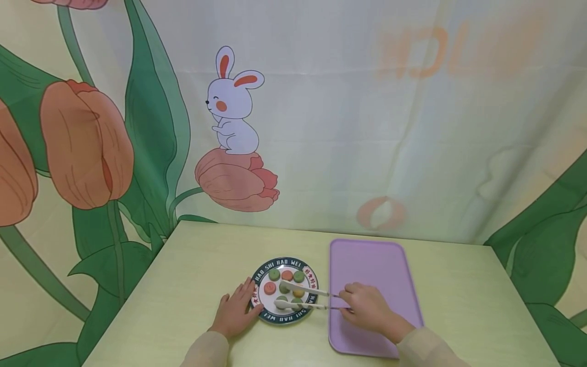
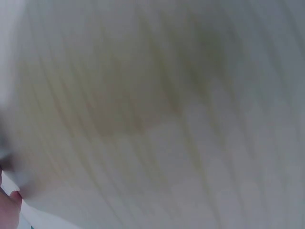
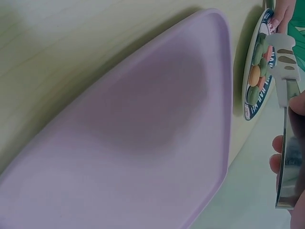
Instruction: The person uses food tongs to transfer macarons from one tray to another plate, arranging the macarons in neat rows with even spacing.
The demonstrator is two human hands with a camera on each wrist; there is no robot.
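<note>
A round plate (image 1: 285,319) with a dark lettered rim holds several green, pink and yellow macarons (image 1: 270,288). My left hand (image 1: 236,309) lies at the plate's left edge, fingers extended and touching the rim. Above the purple tray, my right hand (image 1: 367,307) grips a pair of tongs (image 1: 312,290) with white slotted tips and metal arms. The tips stand apart and reach left over the macarons. In the right wrist view, fingers and thumb wrap the metal arm of the tongs (image 3: 289,157). The left wrist view is mostly blurred, with a bit of hand (image 2: 9,210) at lower left.
A purple tray (image 1: 371,262) with a low raised lip lies right of the plate, under my right hand. Both rest on a pale wooden table (image 1: 174,290). Behind the table hangs a curtain (image 1: 312,127) printed with tulips and a rabbit.
</note>
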